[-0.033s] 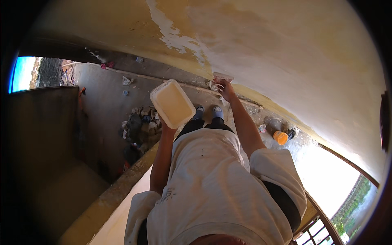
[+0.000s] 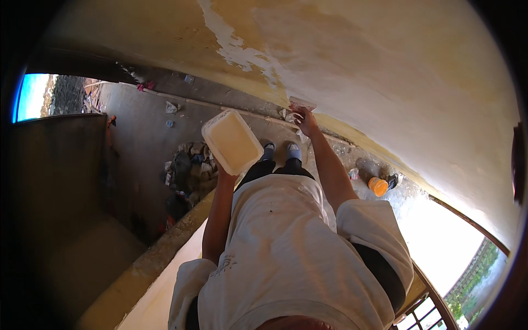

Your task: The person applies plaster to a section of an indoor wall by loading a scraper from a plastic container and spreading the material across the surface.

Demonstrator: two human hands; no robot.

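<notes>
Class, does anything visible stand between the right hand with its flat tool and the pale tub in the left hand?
Nothing visible does. The gap from the right hand, at the wall with the flat tool, to the pale tub on the left hand looks unobstructed, with floor behind it.

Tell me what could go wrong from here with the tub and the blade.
Only the left hand supports the tub, so it might tip. The blade in the right hand could mark the wall beside it. The pipe lying ahead of the shoes could trip a step forward.
</notes>
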